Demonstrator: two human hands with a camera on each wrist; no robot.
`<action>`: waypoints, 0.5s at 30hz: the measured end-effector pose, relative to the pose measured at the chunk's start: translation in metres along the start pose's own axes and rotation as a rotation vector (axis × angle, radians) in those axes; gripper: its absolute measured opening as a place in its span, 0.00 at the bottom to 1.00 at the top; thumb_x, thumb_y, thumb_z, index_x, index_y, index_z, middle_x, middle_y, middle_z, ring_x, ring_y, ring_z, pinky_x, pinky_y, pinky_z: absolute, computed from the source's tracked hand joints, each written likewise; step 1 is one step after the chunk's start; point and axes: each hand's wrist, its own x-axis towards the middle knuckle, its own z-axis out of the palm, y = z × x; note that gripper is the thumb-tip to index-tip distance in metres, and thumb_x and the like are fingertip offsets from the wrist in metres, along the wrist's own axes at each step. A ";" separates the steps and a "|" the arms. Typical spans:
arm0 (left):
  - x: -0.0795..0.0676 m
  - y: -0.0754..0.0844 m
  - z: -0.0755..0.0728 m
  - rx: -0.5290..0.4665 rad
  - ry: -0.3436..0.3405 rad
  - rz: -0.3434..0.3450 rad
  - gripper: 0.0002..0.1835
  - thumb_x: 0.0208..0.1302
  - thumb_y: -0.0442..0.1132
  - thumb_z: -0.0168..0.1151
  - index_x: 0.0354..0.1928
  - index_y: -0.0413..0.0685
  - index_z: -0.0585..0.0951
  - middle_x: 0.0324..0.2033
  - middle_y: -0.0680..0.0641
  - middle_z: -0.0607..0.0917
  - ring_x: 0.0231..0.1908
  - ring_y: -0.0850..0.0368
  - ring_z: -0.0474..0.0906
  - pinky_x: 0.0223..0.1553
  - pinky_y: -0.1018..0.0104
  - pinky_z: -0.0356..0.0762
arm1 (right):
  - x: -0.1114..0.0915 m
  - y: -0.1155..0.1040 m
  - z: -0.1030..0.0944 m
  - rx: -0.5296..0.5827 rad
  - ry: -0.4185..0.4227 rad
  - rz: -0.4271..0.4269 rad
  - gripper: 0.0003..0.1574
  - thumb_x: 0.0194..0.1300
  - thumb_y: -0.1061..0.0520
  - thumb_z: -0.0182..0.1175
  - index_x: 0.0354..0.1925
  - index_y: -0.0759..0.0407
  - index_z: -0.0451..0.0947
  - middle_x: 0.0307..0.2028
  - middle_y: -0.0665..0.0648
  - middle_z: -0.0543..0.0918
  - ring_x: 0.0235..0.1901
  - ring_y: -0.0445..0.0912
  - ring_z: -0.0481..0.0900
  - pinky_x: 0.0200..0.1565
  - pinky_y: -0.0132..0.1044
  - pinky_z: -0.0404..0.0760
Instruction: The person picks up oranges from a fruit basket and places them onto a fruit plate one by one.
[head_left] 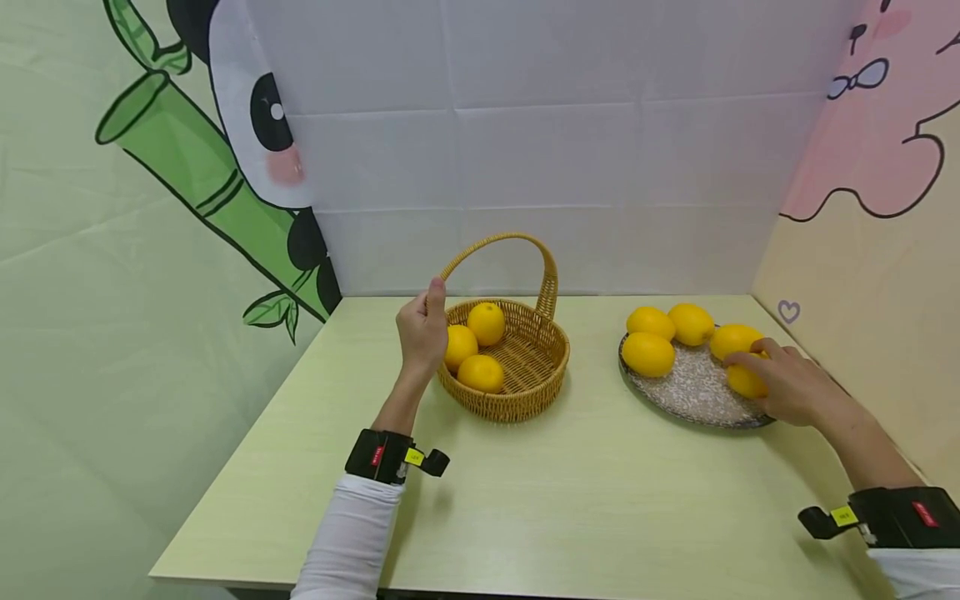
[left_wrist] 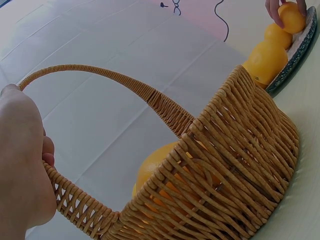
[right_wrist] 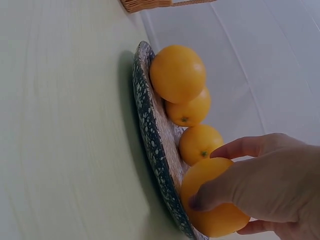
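My left hand (head_left: pixel 423 332) grips the handle (left_wrist: pixel 107 73) of a woven wicker basket (head_left: pixel 504 407) on its left side, thumb pointing up. Inside the basket, toward its left, lie three oranges (head_left: pixel 481 373). At the right, my right hand (head_left: pixel 798 385) has its thumb and fingers curled round an orange (right_wrist: pixel 212 212) at the near right of a round speckled plate (right_wrist: pixel 150 122). This orange sits at the plate's rim. Several other oranges (head_left: pixel 648 354) rest on the plate, along its left and far sides.
Both stand on a pale wooden table (head_left: pixel 585 508), the basket left of the plate. A white cloth wall (head_left: pixel 540 158) rises behind the table's far edge. Close by the right arm runs a cream side wall (head_left: pixel 885 300) with a pink drawing.
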 end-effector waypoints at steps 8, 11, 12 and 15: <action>-0.001 0.000 0.000 0.007 0.006 0.002 0.34 0.79 0.61 0.48 0.15 0.52 0.60 0.11 0.52 0.58 0.12 0.58 0.51 0.14 0.71 0.45 | -0.001 0.001 0.002 0.013 0.008 0.011 0.43 0.49 0.68 0.77 0.64 0.61 0.75 0.58 0.81 0.68 0.50 0.77 0.70 0.40 0.74 0.76; -0.002 0.000 0.000 0.010 0.004 0.000 0.34 0.79 0.60 0.48 0.15 0.52 0.60 0.11 0.52 0.57 0.12 0.57 0.50 0.14 0.71 0.45 | -0.002 0.001 0.002 0.013 0.009 0.009 0.43 0.50 0.68 0.77 0.64 0.61 0.75 0.58 0.81 0.68 0.51 0.77 0.70 0.40 0.74 0.76; -0.002 0.000 0.000 0.011 0.005 0.000 0.34 0.79 0.60 0.48 0.15 0.51 0.59 0.11 0.52 0.57 0.12 0.57 0.50 0.14 0.71 0.45 | -0.003 0.001 0.002 0.014 0.007 0.007 0.43 0.49 0.68 0.77 0.64 0.62 0.75 0.58 0.81 0.67 0.51 0.77 0.70 0.40 0.74 0.76; -0.002 0.000 -0.001 0.010 0.001 -0.001 0.34 0.80 0.60 0.47 0.15 0.51 0.59 0.11 0.52 0.57 0.12 0.57 0.50 0.14 0.71 0.44 | -0.003 0.002 0.001 0.017 0.004 0.003 0.44 0.49 0.67 0.78 0.64 0.62 0.75 0.58 0.82 0.67 0.50 0.78 0.70 0.40 0.73 0.77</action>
